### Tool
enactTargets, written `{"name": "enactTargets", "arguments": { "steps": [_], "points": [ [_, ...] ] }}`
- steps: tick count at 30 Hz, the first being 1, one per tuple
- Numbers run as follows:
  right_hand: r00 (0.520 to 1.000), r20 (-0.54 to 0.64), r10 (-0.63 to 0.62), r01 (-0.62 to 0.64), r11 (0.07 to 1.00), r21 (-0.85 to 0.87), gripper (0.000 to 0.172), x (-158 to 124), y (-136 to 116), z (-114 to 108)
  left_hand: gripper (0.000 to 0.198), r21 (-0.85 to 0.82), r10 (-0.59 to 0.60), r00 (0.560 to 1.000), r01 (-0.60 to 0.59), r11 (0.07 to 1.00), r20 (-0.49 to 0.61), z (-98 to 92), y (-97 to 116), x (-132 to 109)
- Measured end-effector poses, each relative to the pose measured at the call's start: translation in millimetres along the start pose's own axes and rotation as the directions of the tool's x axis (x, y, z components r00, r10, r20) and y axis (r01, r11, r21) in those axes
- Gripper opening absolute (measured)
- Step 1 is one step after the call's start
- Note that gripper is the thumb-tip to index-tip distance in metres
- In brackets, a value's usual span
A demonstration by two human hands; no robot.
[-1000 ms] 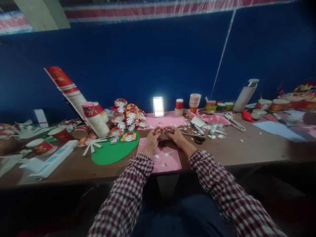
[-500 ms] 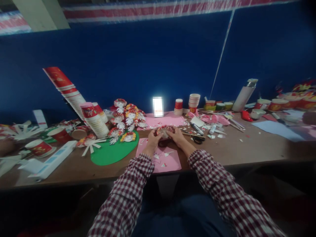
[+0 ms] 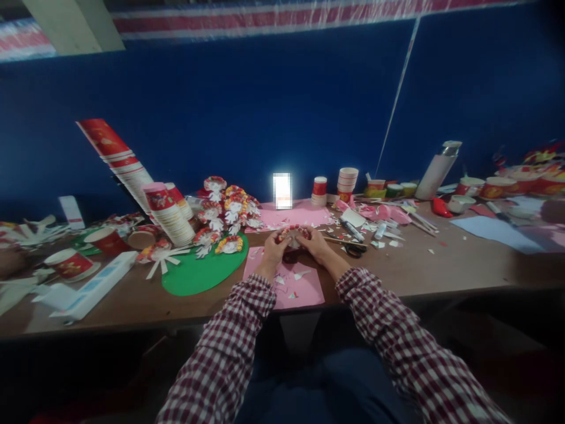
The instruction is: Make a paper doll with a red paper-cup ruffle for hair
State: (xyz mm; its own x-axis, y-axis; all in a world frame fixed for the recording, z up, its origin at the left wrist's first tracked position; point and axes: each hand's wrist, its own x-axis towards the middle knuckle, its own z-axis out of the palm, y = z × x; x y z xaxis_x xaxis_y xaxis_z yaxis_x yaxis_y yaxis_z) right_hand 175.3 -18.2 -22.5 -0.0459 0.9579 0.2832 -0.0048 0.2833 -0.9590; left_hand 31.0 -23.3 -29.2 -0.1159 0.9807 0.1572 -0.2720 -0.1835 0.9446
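Between both hands is a paper-cup craft (image 3: 295,234) with a curled red-and-white rim and a pale middle. My left hand (image 3: 276,247) grips its left side, thumb on the near face. The opposite side is held by my right hand (image 3: 315,244), its thumb also on the near face. My fingers hide much of the craft's edge. Under the hands lies a pink sheet (image 3: 309,288) scattered with paper scraps. Black-handled scissors (image 3: 354,250) rest just right of my right hand. Similar curled paper-cup crafts (image 3: 233,206) are piled beyond my left hand.
A green oval sheet (image 3: 194,280) lies left, beside a long white box (image 3: 99,288). Tall leaning stacks of red paper cups (image 3: 128,165) stand behind. Toward the right are a marker (image 3: 352,231), paper scraps, a white flask (image 3: 436,171) and a light-blue sheet (image 3: 494,232). A blue partition (image 3: 265,106) closes the back.
The craft's rim has tilted slightly in my fingers, showing a little more red along the top. Both hands stay in nearly the same place.
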Motion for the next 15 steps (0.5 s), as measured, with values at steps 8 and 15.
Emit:
{"name": "enactTargets", "arguments": {
  "steps": [8,15],
  "points": [
    [1.0,-0.01,-0.012,0.012,1.0,-0.024,0.038,0.8,0.5,-0.6,0.041,0.044,0.044,0.999,-0.043,0.998,-0.028,2.4,5.8,-4.5],
    [1.0,0.018,-0.005,0.007,0.996,-0.087,0.044,1.1,3.8,-0.8,0.039,0.024,0.037,0.997,-0.036,0.999,-0.069,4.2,4.1,-3.0]
  ]
}}
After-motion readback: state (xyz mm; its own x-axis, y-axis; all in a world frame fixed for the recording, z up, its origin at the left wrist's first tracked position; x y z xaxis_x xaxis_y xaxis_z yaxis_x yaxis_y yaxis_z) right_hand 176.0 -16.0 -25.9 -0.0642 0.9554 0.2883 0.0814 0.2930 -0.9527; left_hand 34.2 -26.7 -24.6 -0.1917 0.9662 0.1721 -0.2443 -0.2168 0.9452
